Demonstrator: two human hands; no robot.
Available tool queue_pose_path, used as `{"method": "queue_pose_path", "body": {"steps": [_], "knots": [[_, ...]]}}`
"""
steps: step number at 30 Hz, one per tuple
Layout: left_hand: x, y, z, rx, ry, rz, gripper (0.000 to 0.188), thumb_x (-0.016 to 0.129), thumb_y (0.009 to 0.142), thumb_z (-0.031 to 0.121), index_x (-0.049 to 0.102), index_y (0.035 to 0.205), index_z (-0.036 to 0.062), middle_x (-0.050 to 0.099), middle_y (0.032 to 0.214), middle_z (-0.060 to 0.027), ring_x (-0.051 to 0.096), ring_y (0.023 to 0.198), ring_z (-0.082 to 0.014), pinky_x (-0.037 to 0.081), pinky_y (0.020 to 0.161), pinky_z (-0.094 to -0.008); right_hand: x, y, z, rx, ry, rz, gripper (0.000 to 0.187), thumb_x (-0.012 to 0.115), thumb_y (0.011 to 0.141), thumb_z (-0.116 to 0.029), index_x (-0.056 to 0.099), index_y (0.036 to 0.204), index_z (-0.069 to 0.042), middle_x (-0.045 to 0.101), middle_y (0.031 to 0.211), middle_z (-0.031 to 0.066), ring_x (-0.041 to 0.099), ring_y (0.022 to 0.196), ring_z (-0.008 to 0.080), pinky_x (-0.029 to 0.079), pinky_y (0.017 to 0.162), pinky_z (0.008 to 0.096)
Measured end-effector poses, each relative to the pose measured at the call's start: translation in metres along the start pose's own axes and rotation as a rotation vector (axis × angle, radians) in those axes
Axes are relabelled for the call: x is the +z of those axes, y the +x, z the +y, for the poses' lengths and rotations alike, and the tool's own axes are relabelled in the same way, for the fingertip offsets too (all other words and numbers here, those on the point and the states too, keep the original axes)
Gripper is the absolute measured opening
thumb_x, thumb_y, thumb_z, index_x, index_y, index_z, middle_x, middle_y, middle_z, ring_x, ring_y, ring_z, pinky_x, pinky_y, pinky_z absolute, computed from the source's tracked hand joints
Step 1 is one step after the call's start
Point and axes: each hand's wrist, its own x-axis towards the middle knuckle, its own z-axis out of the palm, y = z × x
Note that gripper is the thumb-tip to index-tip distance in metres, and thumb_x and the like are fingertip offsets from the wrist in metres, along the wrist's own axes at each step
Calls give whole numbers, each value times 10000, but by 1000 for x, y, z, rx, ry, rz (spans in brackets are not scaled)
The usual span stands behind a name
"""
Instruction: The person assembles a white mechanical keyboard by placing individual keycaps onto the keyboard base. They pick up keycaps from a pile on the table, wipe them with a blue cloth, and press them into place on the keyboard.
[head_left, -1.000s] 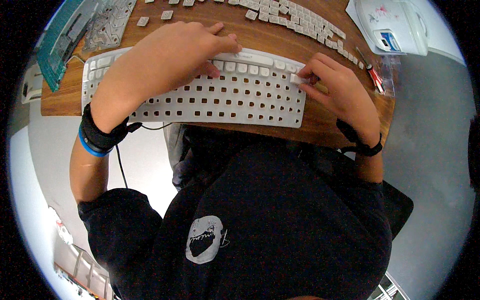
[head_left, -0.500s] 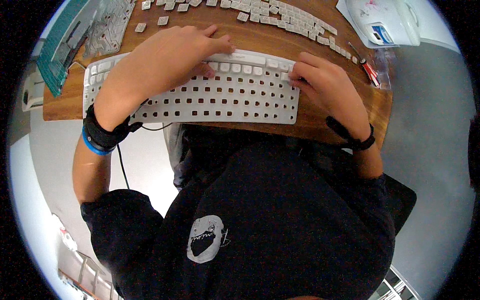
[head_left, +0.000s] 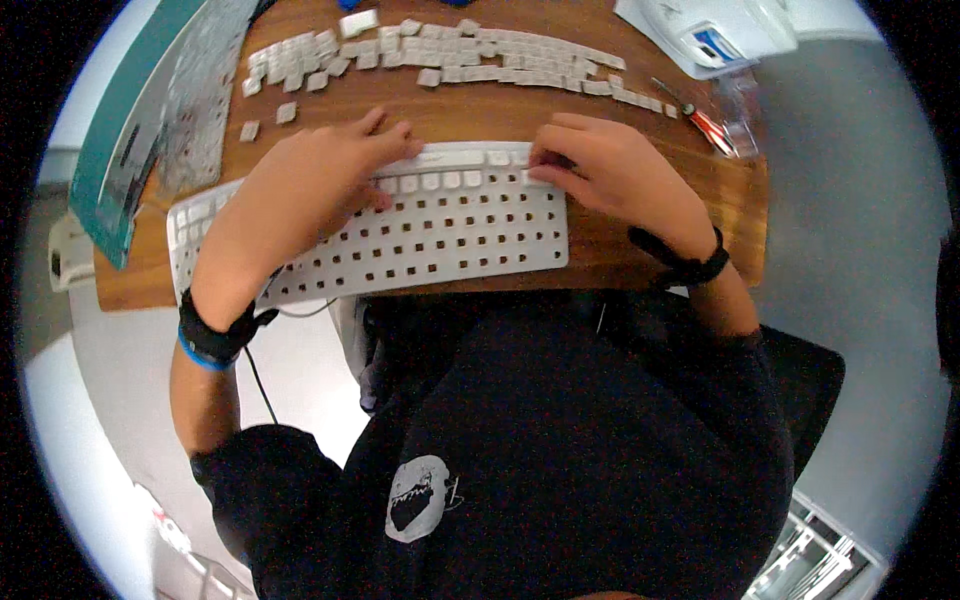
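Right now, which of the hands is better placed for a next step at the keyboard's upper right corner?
Right, probably: the right hand is at that corner, fingers bent down. The left hand lies farther left, over the keyboard, and would have to reach across.

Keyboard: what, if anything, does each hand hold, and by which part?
Right hand: at the upper right of the keyboard; whether it grips anything cannot be told. Left hand: across its left part; also unclear.

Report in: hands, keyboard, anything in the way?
Left hand spread over white keyboard. Right hand at its far right corner, grip unclear. Some caps seated near far edge, many sockets bare. Loose keycaps lie beyond, not blocking.
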Motion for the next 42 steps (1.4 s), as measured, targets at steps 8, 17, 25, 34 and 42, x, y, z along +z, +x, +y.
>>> {"method": "queue_pose_path", "body": {"steps": [8,17,25,34,42], "knots": [[-11,4,10,-28,-94,-30,580,813,890,104,675,1454,95,651,1535,-158,531,1501,-374,558,1110,-510,-14,22,-4,15,-76,-251,201,763,984,-246,699,1056,-71,727,988,153,721,969,404,578,823,510],[-29,16,28,-106,-100,-160,668,799,896,48,623,1535,129,549,1643,-170,488,1548,-367,495,1185,-498,-15,37,10,-180,4,-215,261,796,916,-303,762,1001,-58,768,920,193,755,924,427,583,779,560],[-14,3,16,-171,-85,-171,680,794,891,3,630,1544,99,573,1639,-174,430,1607,-357,437,1258,-455,21,66,32,-353,32,28,241,823,779,-292,696,916,-141,720,910,96,711,876,396,549,691,527],[-27,6,28,-162,-59,-116,650,819,883,101,666,1512,154,631,1595,-110,516,1546,-357,577,1113,-468,2,50,16,-248,24,-48,177,759,868,-239,717,916,-74,742,897,184,745,881,442,599,733,557],[-24,-2,18,-134,-216,-112,683,797,921,163,593,1573,147,571,1667,-64,473,1585,-353,533,1207,-467,-24,56,12,-11,195,-490,183,784,936,-224,702,1004,-76,736,973,153,733,971,419,584,811,536]]}}
